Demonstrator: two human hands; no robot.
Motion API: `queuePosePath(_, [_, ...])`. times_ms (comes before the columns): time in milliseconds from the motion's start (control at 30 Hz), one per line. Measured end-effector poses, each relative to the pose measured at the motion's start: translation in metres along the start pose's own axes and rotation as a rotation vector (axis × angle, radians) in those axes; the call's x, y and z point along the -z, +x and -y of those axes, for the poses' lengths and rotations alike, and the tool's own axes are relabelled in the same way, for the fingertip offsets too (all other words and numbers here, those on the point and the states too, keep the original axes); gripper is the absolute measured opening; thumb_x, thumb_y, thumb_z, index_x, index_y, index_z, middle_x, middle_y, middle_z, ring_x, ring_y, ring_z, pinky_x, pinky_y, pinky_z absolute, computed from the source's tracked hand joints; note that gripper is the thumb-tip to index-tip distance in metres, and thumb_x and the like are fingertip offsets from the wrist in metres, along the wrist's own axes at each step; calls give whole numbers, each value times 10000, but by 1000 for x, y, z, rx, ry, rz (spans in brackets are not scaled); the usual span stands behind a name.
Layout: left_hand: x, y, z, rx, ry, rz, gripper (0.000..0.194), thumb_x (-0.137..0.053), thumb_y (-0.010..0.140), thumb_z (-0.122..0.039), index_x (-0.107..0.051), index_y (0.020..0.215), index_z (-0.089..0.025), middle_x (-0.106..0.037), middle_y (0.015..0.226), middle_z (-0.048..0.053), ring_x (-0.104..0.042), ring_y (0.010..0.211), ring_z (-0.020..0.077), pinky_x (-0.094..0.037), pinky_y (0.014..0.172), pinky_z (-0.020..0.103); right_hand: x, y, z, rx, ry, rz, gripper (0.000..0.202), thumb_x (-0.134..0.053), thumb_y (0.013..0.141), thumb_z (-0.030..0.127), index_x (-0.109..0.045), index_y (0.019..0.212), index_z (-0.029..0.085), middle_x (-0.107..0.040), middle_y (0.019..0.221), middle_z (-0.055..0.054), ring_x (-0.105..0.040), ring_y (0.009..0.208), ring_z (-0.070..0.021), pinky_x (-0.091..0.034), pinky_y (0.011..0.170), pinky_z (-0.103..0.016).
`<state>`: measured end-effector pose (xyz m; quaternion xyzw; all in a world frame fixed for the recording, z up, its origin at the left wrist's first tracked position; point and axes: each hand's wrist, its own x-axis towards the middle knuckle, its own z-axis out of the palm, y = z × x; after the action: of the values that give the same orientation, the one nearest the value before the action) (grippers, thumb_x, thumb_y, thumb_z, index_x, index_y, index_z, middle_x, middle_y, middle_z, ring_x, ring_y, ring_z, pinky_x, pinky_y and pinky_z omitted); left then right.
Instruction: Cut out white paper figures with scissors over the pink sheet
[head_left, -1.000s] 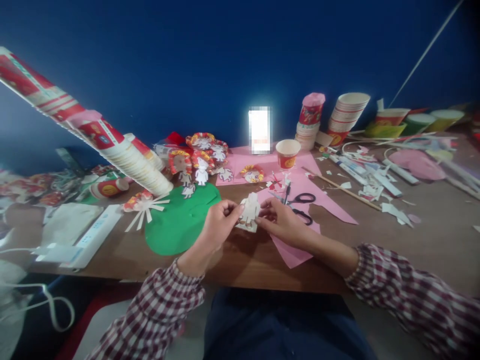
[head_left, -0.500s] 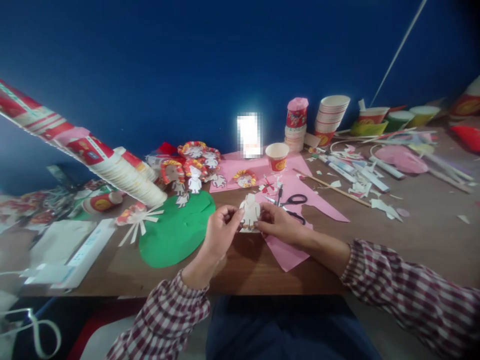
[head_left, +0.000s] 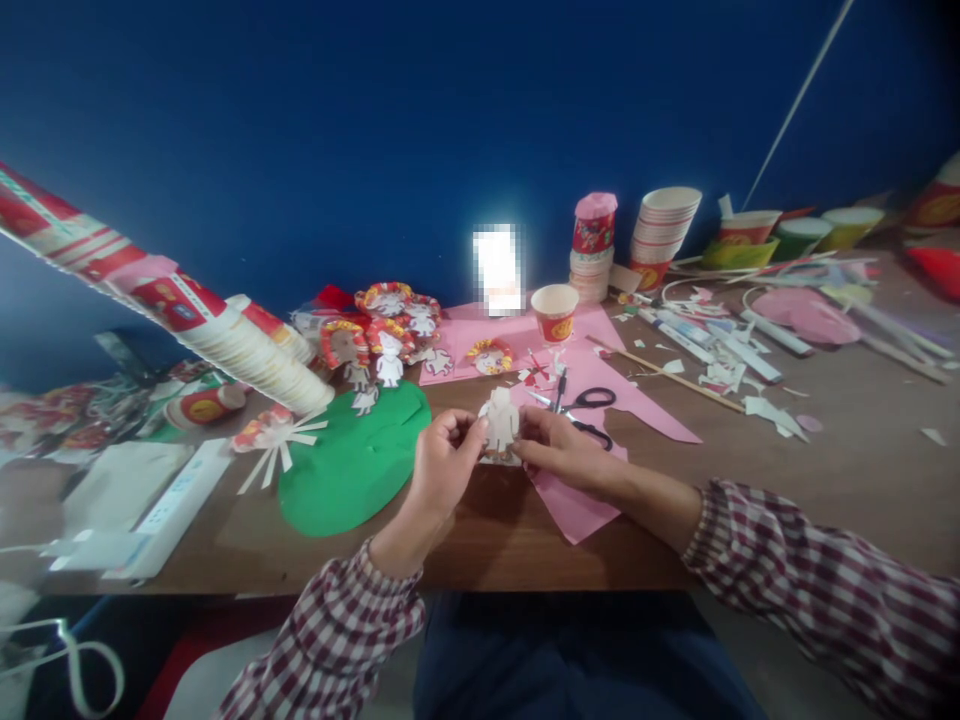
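Note:
Between my two hands is a small white paper cutout figure (head_left: 499,425), held upright just above the table's front part. My left hand (head_left: 448,455) pinches its left edge with thumb and fingers. On the opposite edge, my right hand (head_left: 559,450) grips it, fingers partly hidden behind the paper. Black-handled scissors (head_left: 592,398) lie just beyond my right hand, with a black pen (head_left: 560,388) by their blades. Under them spreads cut pink paper (head_left: 581,500). Left of my hands lies a green paper sheet (head_left: 349,470) with a rounded outline.
Paper cups in a long stack (head_left: 262,350) lean in from the left. Several paper figures with red-and-yellow rings (head_left: 388,335) sit at the back. A single cup (head_left: 555,315) stands on pink paper. Markers (head_left: 679,335), a wooden stick (head_left: 667,375) and scraps lie right; a power strip (head_left: 169,510) left.
Both hands keep hold of the paper figure in nearly the same place. My left wrist and sleeve have shifted slightly to the right.

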<state>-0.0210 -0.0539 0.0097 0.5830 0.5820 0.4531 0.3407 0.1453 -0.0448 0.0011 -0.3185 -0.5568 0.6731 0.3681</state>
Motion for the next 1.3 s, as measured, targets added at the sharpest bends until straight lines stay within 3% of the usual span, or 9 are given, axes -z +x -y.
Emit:
queuePosePath(167, [-2, 1, 2, -1, 18, -3, 237, -591, 748, -391, -577, 724, -156, -566, 589, -12, -506, 521, 95, -402, 488, 196, 0, -2, 5, -6, 38, 14, 173, -588, 746, 268, -479, 834, 167, -570, 788, -16, -533, 638, -108, -429, 508, -197])
queuePosePath(467, [-3, 3, 3, 28, -25, -35, 241, -608, 731, -391, -576, 740, -152, -604, 611, 0, -550, 506, 103, -432, 471, 197, 2, 1, -3, -18, 11, 1, 150, -544, 724, 184, -457, 846, 183, -546, 716, 18, -528, 561, -96, -455, 487, -205])
queuePosePath(633, [-2, 3, 1, 58, -89, -6, 264, -622, 724, -373, -594, 844, -140, -642, 666, 21, -578, 527, 117, -470, 482, 216, 2, 3, -10, -33, -64, -56, 159, -503, 691, 111, -443, 815, 189, -533, 626, 47, -508, 465, -86, -405, 408, -187])
queuePosePath(867, [-1, 6, 13, 30, -101, 75, 271, -615, 729, -337, -632, 924, -150, -675, 775, 40, -605, 625, 134, -479, 553, 226, 1, 1, -9, 152, -298, -104, 145, -511, 703, 70, -488, 796, 178, -546, 672, 27, -517, 579, -95, -403, 510, -193])
queuePosePath(1167, [-3, 12, 18, 71, -297, 1, 306, -640, 705, -272, -588, 985, -159, -662, 841, 42, -607, 708, 127, -488, 647, 250, 0, -1, -6, 131, -470, -134, 183, -515, 698, 61, -535, 850, 161, -576, 662, 10, -544, 586, -118, -412, 534, -208])
queuePosePath(1300, [0, 16, 21, 51, -270, -25, 349, -635, 708, -267, -582, 1035, -159, -662, 850, 50, -613, 724, 131, -484, 666, 257, 0, -1, -7, 143, -477, -129, 185, -511, 694, 63, -540, 847, 162, -581, 672, 9, -552, 594, -119, -419, 546, -209])
